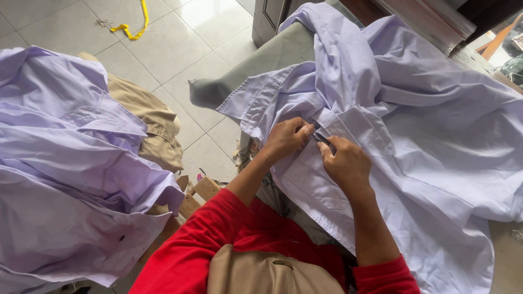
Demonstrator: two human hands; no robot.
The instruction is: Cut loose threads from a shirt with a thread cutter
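Lilac shirt [414,125] pinched by both hands' fingers [303,129]; more shirts [60,163] piled left.

A pale lilac shirt [414,109] lies spread and rumpled over the work surface, its collar end draped toward the left edge and its folds bunched high at the back. Near its middle, a flat placket or pocket strip is pinched up into a small ridge. A small dark tool [322,139], slim and mostly hidden, rests against the cloth at that ridge.
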